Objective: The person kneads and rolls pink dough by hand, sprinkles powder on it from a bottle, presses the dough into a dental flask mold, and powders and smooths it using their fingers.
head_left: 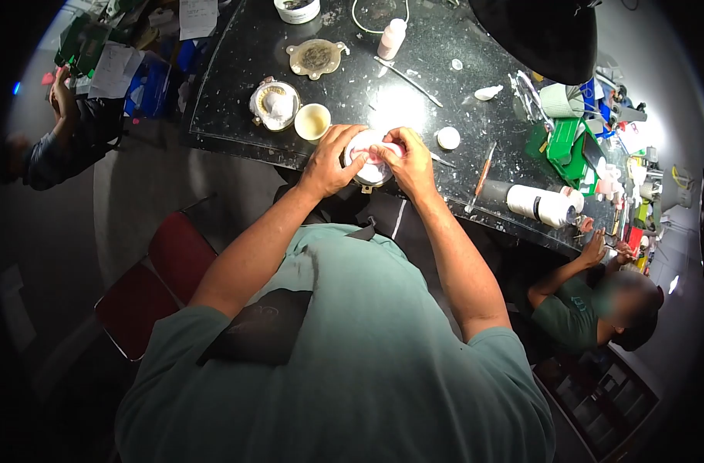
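At the table's front edge, both hands are on a round metal-rimmed mould [372,174] with white filling and pink material [376,151] on top. My left hand [335,162] wraps round its left side, with the thumb on the pink material. From the right, my right hand [410,162] presses the pink material with its thumb, fingers curled at the far side. A cup of pale yellow stuff [312,122] stands just left of my left hand. Right of my right hand lies a small round white lid [448,138].
A second mould with white filling [275,105], a metal mould part [316,59], a pink-white bottle [392,38] and a long tool [410,80] are on the black table [236,69]. A white cylinder [538,204] lies right. People sit at both sides; red chairs [180,251] stand behind left.
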`<act>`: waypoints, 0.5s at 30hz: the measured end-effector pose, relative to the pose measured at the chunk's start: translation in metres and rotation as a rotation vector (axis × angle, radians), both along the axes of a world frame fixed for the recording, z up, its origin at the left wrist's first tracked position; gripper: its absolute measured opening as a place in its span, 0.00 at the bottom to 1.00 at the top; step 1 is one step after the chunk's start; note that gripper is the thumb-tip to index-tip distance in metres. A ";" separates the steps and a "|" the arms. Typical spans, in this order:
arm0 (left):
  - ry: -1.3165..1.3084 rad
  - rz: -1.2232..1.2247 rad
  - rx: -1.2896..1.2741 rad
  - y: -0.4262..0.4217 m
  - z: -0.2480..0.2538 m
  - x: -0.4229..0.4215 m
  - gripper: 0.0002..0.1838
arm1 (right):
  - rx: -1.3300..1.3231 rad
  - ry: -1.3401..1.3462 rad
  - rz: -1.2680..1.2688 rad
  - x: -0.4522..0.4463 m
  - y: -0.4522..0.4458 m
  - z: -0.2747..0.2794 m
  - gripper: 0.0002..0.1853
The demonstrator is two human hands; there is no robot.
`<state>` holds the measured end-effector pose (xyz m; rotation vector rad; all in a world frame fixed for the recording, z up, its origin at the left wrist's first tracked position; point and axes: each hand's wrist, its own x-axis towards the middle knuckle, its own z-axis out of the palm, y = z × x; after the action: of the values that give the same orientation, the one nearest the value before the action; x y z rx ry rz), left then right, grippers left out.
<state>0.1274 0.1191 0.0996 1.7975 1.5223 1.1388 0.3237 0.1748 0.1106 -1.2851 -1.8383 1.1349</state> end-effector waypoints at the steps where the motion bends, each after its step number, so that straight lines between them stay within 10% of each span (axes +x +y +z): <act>1: 0.006 -0.006 0.010 0.000 0.001 -0.001 0.25 | -0.019 0.032 -0.019 0.000 -0.001 -0.005 0.15; 15: 0.052 0.126 0.029 0.001 -0.006 0.018 0.23 | -0.206 0.168 0.028 0.011 0.008 -0.007 0.09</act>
<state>0.1450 0.1196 0.0940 1.7843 1.6780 1.1872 0.3342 0.1830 0.1034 -1.2371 -1.6548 1.4331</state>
